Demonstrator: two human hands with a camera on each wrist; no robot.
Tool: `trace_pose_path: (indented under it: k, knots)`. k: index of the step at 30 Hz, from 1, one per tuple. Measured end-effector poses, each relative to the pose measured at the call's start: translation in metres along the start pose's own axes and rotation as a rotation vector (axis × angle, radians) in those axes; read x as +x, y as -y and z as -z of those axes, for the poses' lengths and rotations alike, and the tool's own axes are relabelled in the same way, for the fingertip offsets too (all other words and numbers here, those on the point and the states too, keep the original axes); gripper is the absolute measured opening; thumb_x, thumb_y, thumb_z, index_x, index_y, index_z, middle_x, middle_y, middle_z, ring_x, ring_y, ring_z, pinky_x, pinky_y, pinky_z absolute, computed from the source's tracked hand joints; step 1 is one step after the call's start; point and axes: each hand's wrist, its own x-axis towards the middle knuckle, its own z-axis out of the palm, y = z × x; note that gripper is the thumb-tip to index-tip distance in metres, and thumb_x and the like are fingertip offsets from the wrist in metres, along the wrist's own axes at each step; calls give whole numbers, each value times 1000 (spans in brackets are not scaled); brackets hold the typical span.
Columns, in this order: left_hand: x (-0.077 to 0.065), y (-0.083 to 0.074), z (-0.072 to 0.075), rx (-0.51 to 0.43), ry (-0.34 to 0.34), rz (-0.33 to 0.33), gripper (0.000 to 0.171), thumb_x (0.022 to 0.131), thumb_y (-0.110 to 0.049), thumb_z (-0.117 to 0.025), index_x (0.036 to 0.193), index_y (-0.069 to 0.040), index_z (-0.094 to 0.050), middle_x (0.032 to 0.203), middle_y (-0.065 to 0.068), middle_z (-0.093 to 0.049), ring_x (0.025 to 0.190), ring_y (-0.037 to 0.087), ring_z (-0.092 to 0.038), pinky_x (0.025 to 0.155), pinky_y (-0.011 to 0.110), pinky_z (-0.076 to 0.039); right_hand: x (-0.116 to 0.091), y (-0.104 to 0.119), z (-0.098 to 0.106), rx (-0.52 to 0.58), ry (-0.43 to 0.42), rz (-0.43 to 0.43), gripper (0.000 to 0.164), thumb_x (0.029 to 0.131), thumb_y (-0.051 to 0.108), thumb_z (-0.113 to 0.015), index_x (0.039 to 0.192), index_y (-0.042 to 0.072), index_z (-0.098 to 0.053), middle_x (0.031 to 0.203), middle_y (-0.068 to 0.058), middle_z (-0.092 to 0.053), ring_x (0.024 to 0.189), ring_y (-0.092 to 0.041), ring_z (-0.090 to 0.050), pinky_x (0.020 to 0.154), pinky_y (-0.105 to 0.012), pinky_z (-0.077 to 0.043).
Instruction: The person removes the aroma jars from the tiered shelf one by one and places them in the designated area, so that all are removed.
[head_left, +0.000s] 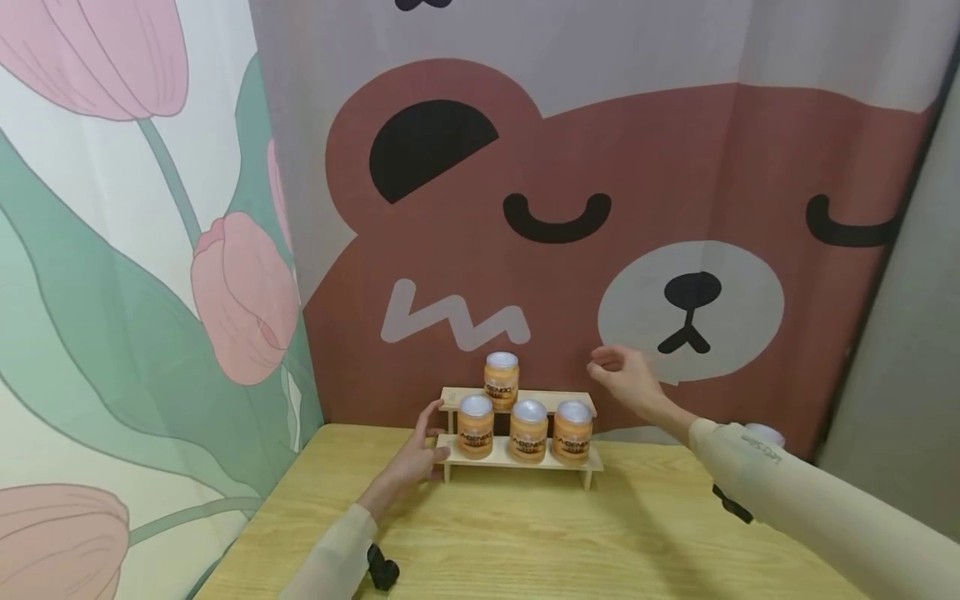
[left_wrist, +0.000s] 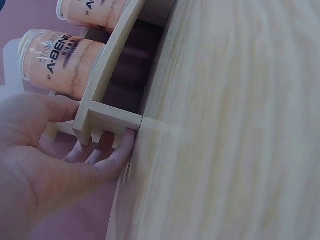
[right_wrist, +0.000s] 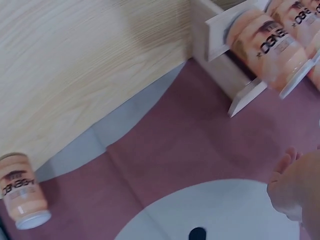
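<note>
Reddish-brown cloth, printed with a big sleepy bear's face, made the backdrop [head_left: 465, 250] in front of me, and a second hanging [head_left: 142, 250] with pink tulips and green leaves covered the left side. Under them stretched a pale wooden table [head_left: 525, 550]. Across it reached my two cream sleeves, the right sleeve [head_left: 825, 500] and the left sleeve [head_left: 330, 558]. Near the table's back edge stood a two-tier wooden stand [head_left: 553, 400]. My left hand [head_left: 408, 458] held its left end, thumb and fingers curled round the wood of the lower tier. My right hand [head_left: 633, 383] hung in the air to the right of the upper tier, fingers bent loosely and close together, well apart from the stand.

Smaller were the orange cans with black lettering and pale tops. One upper can [head_left: 502, 381] stood on the upper tier, toward its left. On the lower tier, a left can [head_left: 476, 427], a middle can [head_left: 528, 432] and a right can [head_left: 573, 433] stood in a row. Another, the far can [right_wrist: 24, 192], stood near the table's back right, mostly hidden behind my right sleeve in the head view. Smallest was the black wrist piece [head_left: 382, 569] by my left cuff.
</note>
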Motion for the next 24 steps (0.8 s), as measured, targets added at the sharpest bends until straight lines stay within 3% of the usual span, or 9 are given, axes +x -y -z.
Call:
trace_pose_path:
  k: [10, 24]
  knots:
    - [1, -1, 0, -2, 9, 7, 89, 100, 3, -57, 161, -42, -11, 152, 30, -19, 101, 34, -55, 70, 47, -55, 7, 20, -37, 7, 33, -53, 38, 97, 17, -70, 128, -3, -63, 115, -16, -69, 106, -34, -65, 86, -47, -55]
    - [3, 0, 1, -7, -5, 24, 89, 100, 4, -57, 161, -44, -13, 153, 30, -19, 100, 33, -57, 73, 50, -56, 22, 40, -80, -9, 158, -167, 64, 93, 40, -76, 136, -3, -59, 120, -17, -68, 111, -35, -64, 91, -49, -53]
